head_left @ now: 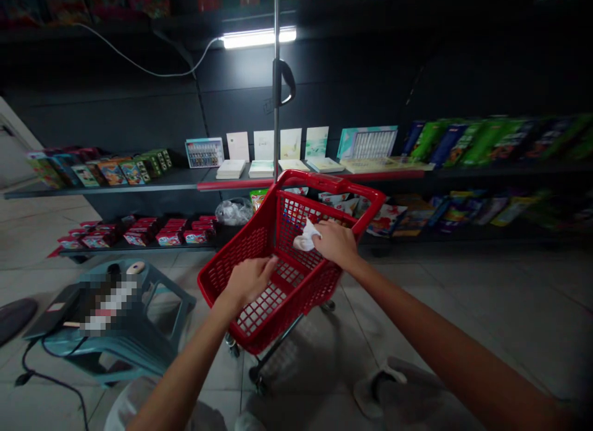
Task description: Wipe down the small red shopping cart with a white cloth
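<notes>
A small red shopping cart with a lattice basket stands in front of me, turned at an angle. My right hand is closed on a crumpled white tissue and sits at the cart's right side, just below its handle. Over the near left part of the basket is my left hand, its thumb held apart and nothing seen in it. Whether its fingers touch the basket's rim I cannot tell.
A blue-grey plastic stool with a dark device and cable stands at left. Behind the cart, a shelf carries small boxes, books and green and blue packs. A metal pole with a black handle rises behind the basket.
</notes>
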`<state>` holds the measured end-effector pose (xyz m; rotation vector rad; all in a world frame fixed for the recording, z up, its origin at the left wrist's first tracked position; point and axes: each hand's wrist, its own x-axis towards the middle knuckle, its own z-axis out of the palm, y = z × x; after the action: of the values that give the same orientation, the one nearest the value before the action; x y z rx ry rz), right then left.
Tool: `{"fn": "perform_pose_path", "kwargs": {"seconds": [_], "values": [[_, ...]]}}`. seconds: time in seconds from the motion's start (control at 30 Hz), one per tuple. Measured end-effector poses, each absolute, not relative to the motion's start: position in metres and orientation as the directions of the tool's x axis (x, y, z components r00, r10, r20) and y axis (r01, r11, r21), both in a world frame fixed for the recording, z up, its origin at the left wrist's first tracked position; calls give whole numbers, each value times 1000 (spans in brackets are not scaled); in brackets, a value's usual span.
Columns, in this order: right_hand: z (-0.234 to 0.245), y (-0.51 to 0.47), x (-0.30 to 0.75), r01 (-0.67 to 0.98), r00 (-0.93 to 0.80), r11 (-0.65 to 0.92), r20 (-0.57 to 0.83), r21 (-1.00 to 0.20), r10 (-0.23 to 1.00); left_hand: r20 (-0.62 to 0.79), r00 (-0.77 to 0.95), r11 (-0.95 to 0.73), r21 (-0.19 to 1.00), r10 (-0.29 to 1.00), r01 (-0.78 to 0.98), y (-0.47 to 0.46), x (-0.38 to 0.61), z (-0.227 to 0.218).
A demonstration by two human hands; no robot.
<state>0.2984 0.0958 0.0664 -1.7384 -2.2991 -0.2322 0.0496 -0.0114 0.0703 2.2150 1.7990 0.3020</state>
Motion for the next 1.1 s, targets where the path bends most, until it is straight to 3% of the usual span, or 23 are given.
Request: {"fn": "perform_pose_path", "kwargs": {"seconds": [0.17,0.27,0.4,0.53,0.63,0.73,0.8,0.93,1.0,1.1], "values": [[53,83,318,880,-197,430,669,-202,717,-111,347,-307,275,931,911,-60,58,41],[36,74,345,872,22,356,754,-335,656,-105,355,-321,251,929,913,-57,54,29],[-2,69,374,788,406,106,641,-607,652,-91,358,-330,233,929,915,-45,50,27],[-41,56,347,694,325,134,474,-708,818,-96,374,-336,277,923,900,-33,53,30],[-67,28,296,624,238,244,478,-742,845,-94,379,-337,300,921,892,-25,56,30],[-91,-10,245,589,117,359,516,-724,849,-92,381,-335,322,920,885,-19,57,29],[-104,-33,218,589,-57,472,548,-656,834,-103,368,-318,327,924,890,-15,56,28],[-114,-53,193,526,-548,795,595,-302,588,-93,326,-287,296,941,911,-9,54,21],[-108,-46,200,478,-675,868,575,-136,462,-97,316,-278,285,944,917,-7,53,18],[-92,-20,237,475,-693,874,571,-99,441,-115,339,-291,309,934,905,-4,53,17]]}}
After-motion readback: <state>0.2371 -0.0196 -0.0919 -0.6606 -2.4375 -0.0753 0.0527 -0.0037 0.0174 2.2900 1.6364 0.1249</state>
